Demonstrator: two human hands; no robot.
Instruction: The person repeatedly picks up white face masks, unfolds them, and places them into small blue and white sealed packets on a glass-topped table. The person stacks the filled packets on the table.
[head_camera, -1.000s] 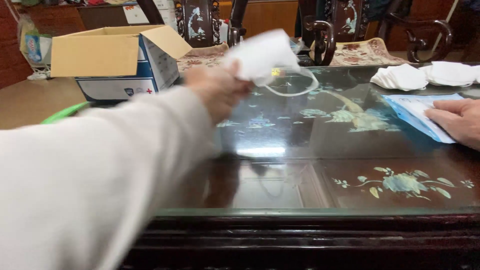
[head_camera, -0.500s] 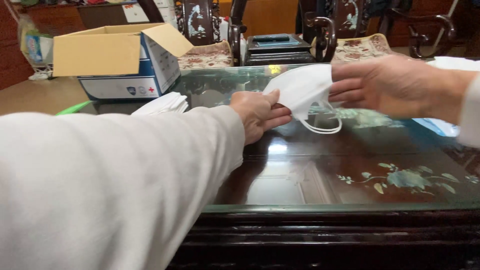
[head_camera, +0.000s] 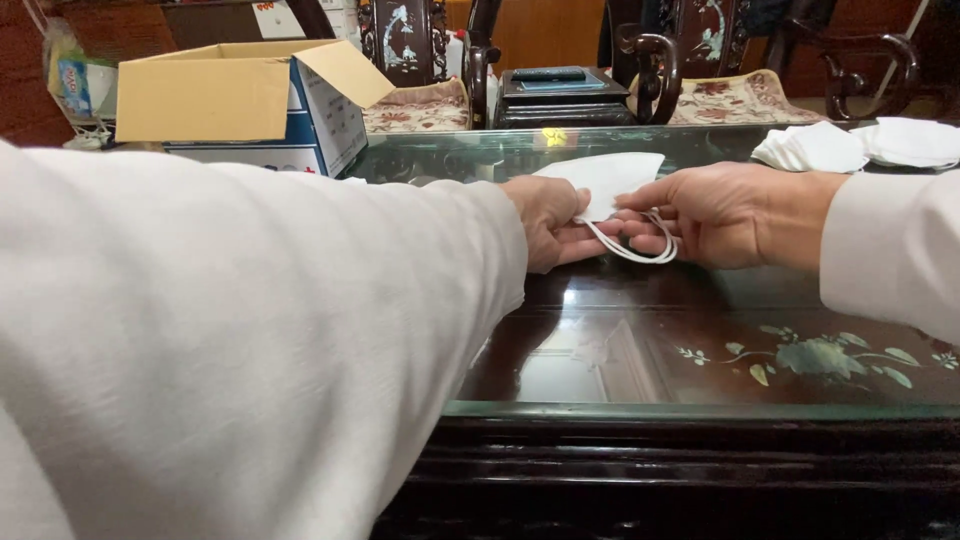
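A white folded face mask (head_camera: 608, 178) with white ear loops (head_camera: 640, 250) is held just above the dark glass-topped table (head_camera: 620, 340). My left hand (head_camera: 550, 222) grips the mask's left edge, its white sleeve filling the left of the view. My right hand (head_camera: 725, 215) holds the mask's right side, with its fingers through the ear loops. The two hands nearly touch each other over the table's middle.
An open cardboard box (head_camera: 240, 95) stands at the back left. A pile of white masks (head_camera: 855, 145) lies at the back right. Carved dark wooden chairs (head_camera: 700, 60) with patterned cushions and a small dark stand (head_camera: 560, 95) are behind the table.
Both hands have come lower and closer to the table with the mask. My right hand, earlier resting on a blue packet at the right, has joined the left on the mask.
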